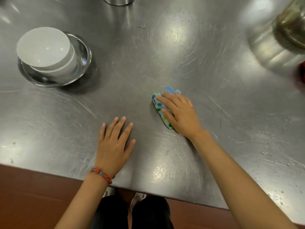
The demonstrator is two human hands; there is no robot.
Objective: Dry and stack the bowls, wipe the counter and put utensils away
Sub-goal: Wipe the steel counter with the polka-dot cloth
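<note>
White bowls (45, 48) sit stacked inside a steel bowl (82, 57) at the left of the steel counter (214, 96). My right hand (179, 113) presses flat on a folded cloth with coloured dots (159, 104) in the middle of the counter, fingers over it. Lying flat on the bare counter near its front edge is my left hand (113, 142), fingers apart and holding nothing. A red bead bracelet is on that wrist. Small water drops dot the right side of the counter.
A steel container (118, 0) stands at the far edge, cut off by the frame. A large blurred glass jar (292, 27) is at the far right, with something red (301, 71) below it. The counter's front edge runs diagonally above a brown floor.
</note>
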